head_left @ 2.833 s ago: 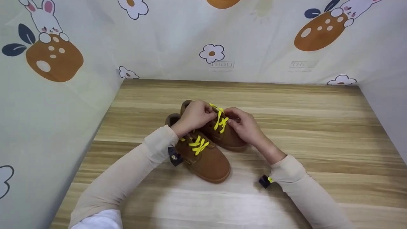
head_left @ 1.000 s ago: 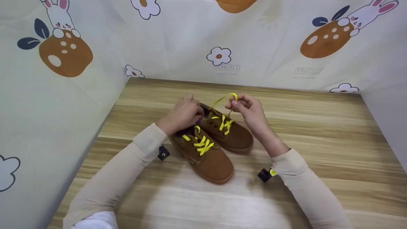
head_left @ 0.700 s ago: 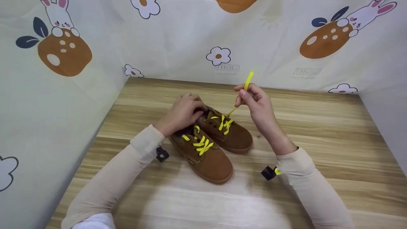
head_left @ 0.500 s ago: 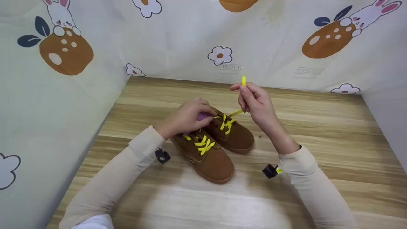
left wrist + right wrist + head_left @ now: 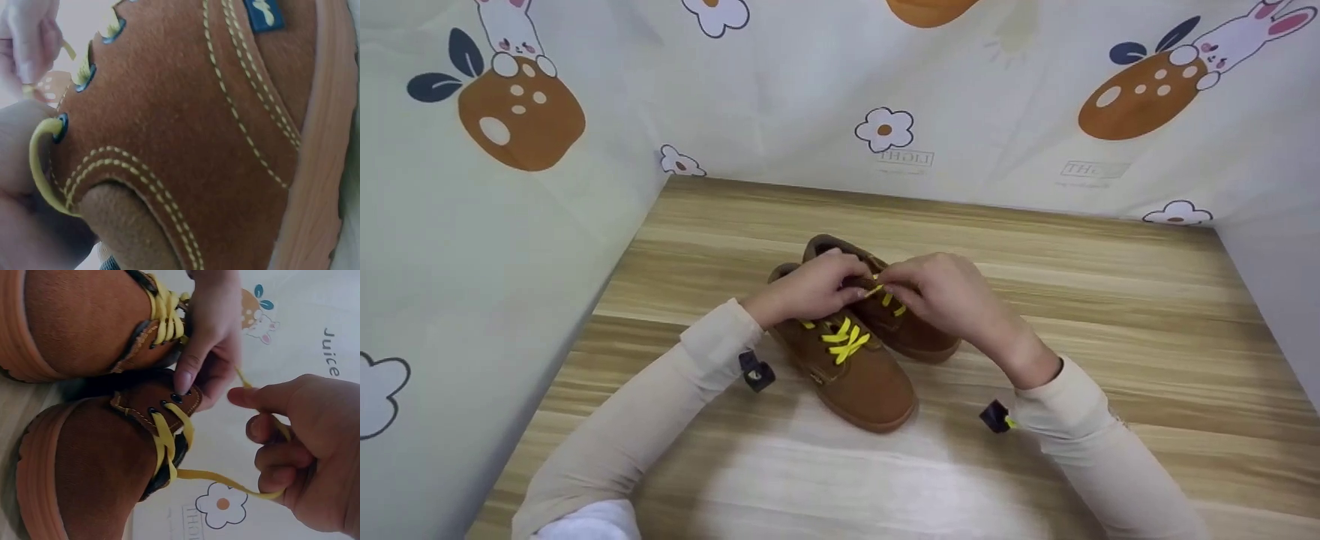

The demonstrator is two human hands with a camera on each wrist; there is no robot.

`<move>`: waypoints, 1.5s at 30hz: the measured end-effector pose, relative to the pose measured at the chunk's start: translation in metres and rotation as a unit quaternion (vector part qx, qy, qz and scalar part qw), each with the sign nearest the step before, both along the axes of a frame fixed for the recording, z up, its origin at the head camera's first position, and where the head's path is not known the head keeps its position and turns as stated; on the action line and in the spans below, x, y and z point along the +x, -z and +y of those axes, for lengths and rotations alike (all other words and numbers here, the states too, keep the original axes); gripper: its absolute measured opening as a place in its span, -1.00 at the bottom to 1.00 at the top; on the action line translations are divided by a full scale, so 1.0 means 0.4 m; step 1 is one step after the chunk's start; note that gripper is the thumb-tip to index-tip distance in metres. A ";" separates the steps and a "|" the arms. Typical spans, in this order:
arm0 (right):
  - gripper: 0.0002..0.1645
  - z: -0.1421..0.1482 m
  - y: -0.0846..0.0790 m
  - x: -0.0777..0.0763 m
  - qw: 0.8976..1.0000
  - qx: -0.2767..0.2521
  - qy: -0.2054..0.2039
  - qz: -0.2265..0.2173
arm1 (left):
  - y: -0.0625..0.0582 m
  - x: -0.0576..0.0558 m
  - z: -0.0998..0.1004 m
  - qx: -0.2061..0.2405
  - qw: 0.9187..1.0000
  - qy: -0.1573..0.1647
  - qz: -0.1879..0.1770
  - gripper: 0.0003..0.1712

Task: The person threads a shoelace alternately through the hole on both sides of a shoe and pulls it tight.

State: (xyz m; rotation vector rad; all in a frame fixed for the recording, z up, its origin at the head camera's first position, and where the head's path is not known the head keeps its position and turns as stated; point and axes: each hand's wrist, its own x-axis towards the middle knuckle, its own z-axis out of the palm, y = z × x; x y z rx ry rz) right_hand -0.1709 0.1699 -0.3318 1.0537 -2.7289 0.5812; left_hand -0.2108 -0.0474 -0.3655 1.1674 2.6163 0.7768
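Observation:
Two brown suede shoes with yellow laces stand side by side, toes toward the lower right in the head view. My left hand (image 5: 821,285) reaches over the near shoe (image 5: 870,390) and pinches the eyelet flap of the far shoe (image 5: 919,330), the thumb (image 5: 185,377) beside an eyelet. My right hand (image 5: 952,296) holds the far shoe's yellow lace (image 5: 225,481), which runs under its curled fingers. The lace's end part lies between the two hands' fingertips. In the left wrist view, the near shoe's side fills the picture, its lace (image 5: 42,163) looping from the top eyelet.
Both shoes rest on a wood-grain tabletop (image 5: 720,465). Behind and to the left hangs a pale sheet (image 5: 780,97) printed with rabbits, fruit and flowers. A small black camera sits at each wrist.
My right hand pulled the lace up and to the right, then came down to the far shoe, meeting my left hand. My left hand moved from the shoe's opening to its eyelet flap.

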 end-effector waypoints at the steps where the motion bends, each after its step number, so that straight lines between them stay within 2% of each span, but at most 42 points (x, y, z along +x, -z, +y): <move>1: -0.85 0.000 0.004 0.003 1.000 0.014 0.003 0.010 | 0.000 0.000 0.002 -0.002 1.000 0.002 -0.001 -0.76; 6: -0.85 -0.010 0.025 0.007 0.995 0.059 0.017 0.084 | -0.001 0.001 0.006 -0.009 1.000 -0.001 0.001 -0.76; 9: -0.84 -0.017 0.041 0.008 0.991 0.067 0.030 0.114 | 0.000 0.001 0.007 -0.012 1.000 -0.004 0.005 -0.76; 15: -0.81 -0.030 0.073 0.014 0.984 0.078 0.045 0.155 | 0.003 0.002 0.007 -0.003 1.000 0.001 0.006 -0.75; 21: -0.80 -0.046 0.086 0.019 0.983 0.077 0.036 0.164 | 0.006 0.002 0.007 0.004 1.000 0.003 0.008 -0.76; 23: -0.81 -0.049 0.089 0.020 0.983 0.076 0.032 0.165 | 0.007 0.002 0.008 0.012 1.000 -0.003 -0.015 -0.74; 26: -0.81 -0.053 0.095 0.020 0.983 0.068 0.026 0.167 | 0.006 0.003 0.011 0.039 0.996 -0.021 -0.077 -0.67; 30: -0.84 -0.053 0.105 0.018 0.985 0.035 0.033 0.163 | 0.003 0.007 0.018 0.093 0.981 -0.058 -0.159 -0.66; 33: -0.75 -0.042 0.109 0.012 0.991 -0.013 0.045 0.127 | 0.001 0.011 0.026 0.124 0.969 -0.094 -0.190 -0.65; 36: -0.63 -0.017 0.108 0.000 0.993 -0.091 0.066 0.043 | 0.002 0.014 0.034 0.140 0.964 -0.122 -0.189 -0.57; 38: -0.65 0.004 0.106 -0.011 0.982 -0.155 0.100 -0.029 | 0.002 0.015 0.039 0.141 0.965 -0.136 -0.174 -0.57; 40: -0.72 0.027 0.110 -0.023 0.964 -0.204 0.137 -0.100 | 0.001 0.015 0.043 0.140 0.964 -0.153 -0.164 -0.63; 42: -0.76 0.045 0.118 -0.031 0.950 -0.209 0.166 -0.162 | -0.005 0.017 0.044 0.136 0.961 -0.172 -0.169 -0.73; 43: -0.74 0.053 0.125 -0.035 0.948 -0.195 0.173 -0.185 | -0.009 0.018 0.044 0.133 0.958 -0.183 -0.177 -0.77; 45: -0.68 0.063 0.142 -0.039 0.951 -0.154 0.164 -0.211 | -0.018 0.017 0.045 0.125 0.951 -0.199 -0.199 -0.81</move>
